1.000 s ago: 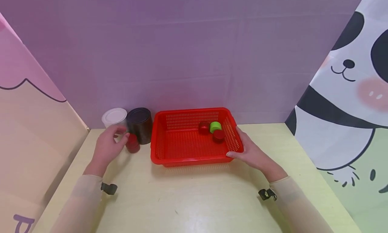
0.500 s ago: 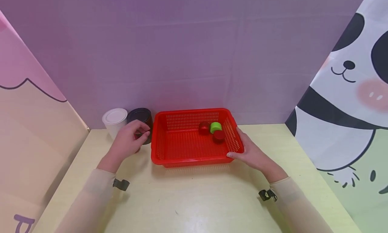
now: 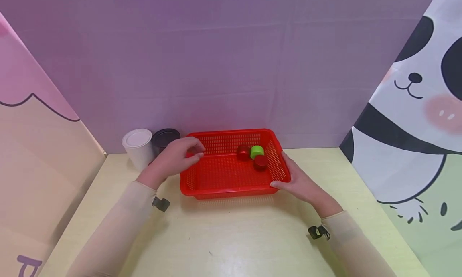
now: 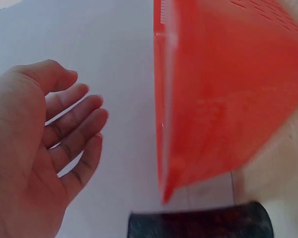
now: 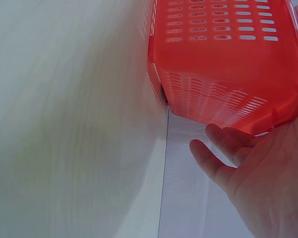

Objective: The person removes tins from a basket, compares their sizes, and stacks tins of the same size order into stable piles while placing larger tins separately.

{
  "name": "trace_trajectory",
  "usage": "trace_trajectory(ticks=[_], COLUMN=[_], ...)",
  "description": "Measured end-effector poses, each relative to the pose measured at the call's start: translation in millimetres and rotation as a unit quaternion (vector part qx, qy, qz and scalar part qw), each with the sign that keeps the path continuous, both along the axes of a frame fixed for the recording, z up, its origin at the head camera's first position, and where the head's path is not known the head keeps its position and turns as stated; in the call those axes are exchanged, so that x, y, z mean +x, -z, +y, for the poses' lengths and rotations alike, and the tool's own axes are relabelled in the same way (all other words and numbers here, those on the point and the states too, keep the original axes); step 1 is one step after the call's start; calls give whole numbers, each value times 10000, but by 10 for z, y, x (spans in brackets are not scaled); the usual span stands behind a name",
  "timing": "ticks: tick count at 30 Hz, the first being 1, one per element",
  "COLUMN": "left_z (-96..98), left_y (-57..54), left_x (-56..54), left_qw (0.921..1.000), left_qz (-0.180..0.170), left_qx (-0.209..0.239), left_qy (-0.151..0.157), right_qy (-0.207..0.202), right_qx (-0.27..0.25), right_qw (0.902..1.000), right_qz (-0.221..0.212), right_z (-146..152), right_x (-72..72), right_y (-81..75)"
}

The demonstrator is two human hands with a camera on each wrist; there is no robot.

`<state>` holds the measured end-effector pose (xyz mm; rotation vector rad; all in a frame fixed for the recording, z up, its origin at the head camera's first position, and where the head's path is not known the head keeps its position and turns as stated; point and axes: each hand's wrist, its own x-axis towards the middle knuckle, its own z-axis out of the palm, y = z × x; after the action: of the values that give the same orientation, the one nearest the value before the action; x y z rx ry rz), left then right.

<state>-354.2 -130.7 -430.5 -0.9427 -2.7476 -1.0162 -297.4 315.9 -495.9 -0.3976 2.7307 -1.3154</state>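
Note:
A red plastic basket [image 3: 223, 193] with slotted walls stands on the table. My right hand [image 3: 297, 180] holds its right side, thumb over the front rim and fingers along the outer wall. Above the basket's left end hovers my left hand [image 3: 178, 156]; the left wrist view shows its fingers [image 4: 79, 126] loosely bent with nothing in them, apart from the basket wall. In the basket's right half lie a shiny red round piece [image 3: 243, 152], a bright green cap-like piece [image 3: 257, 151] and a darker red one [image 3: 260, 162].
Left of the basket, a white lidded canister [image 3: 138, 146] and a black canister [image 3: 165, 137] stand against the purple backdrop [image 3: 216, 68]. The left hand and forearm partly cover the black one. Pale wooden tabletop [image 3: 223, 237] stretches in front.
My left hand has moved right, from beside a small red container by the canisters to over the basket's left end. That container is now mostly hidden behind the arm. The right hand has stayed put.

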Motion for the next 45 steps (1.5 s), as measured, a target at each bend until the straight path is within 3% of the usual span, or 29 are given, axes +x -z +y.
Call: trace_trajectory(ticks=[9,20,26,31,39,45], left_z=[409,776,1023,1195,1344,1418], left_y=[-160,-183,-86,47,223,372], left_x=[-163,-518,-676,-744,-826,-910], left_qw=[9969,9954,9945,9938,9910,9900], left_qz=[-57,-521,-552,-678,-1120,-1130], left_qx=[-636,-381,-385,-374,-238,-579], left_qy=[458,713,800,792,687,615], right_qy=[-30,-24,-10,99,121,139], right_qx=[-40,-45,-74,11,-24,-65], right_qw=[10000,10000,10000,9999,9999,9998], right_qz=[44,46,29,-61,-72,-146], right_z=[8,11,25,43,30,-10], right_x=[-17,-9,4,18,30,50], right_y=[35,21,9,23,47,34])
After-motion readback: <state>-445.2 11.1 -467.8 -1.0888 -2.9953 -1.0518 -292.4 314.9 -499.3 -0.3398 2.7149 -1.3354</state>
